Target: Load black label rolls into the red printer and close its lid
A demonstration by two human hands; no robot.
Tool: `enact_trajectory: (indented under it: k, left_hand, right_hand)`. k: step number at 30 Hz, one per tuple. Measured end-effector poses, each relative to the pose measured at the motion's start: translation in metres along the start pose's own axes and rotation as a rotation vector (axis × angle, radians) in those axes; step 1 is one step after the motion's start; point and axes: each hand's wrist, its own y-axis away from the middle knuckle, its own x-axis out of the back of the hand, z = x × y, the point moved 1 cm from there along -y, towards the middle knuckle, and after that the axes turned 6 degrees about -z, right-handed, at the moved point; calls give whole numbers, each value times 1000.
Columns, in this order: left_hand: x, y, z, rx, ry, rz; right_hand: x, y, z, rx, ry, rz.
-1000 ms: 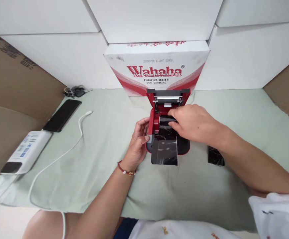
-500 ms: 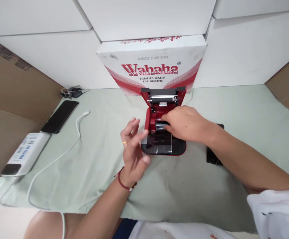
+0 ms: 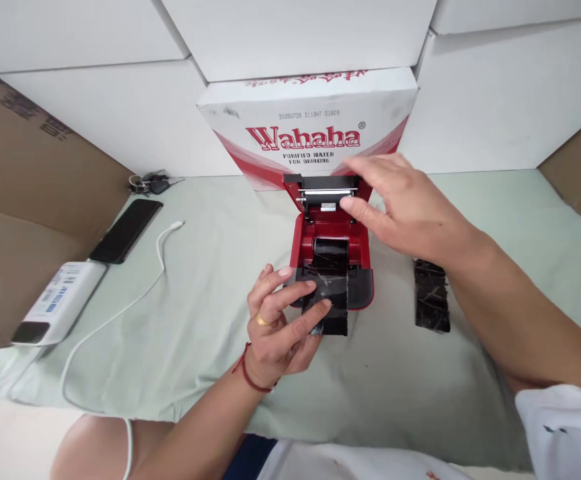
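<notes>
While left hand [image 3: 280,327] rests fingertips on glossy, creased black film strip [image 3: 338,320], its fingers are fanned; thumb contact cannot be determined. Strip runs from cylindrical roll [image 3: 331,248] in red plastic bay of printer [image 3: 295,250], across dark front edge. Crinkled loose strip [image 3: 431,297] lies flat on wrinkled green cloth [image 3: 210,300], right of printer. Right hand [image 3: 413,207], thumb and fingers spread, is at raised lid [image 3: 291,191] with smooth roller [image 3: 315,199]. Printed cardboard carton [image 3: 305,120] stands behind.
</notes>
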Motion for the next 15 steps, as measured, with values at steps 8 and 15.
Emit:
enact_trajectory:
  k: [8, 15]
  left_hand:
    - [-1, 17, -1, 33, 31, -41]
    - [0, 6, 0, 192, 255, -1]
  right_hand:
    - [16, 17, -17, 91, 77, -206]
    - [4, 37, -12, 264, 166, -457]
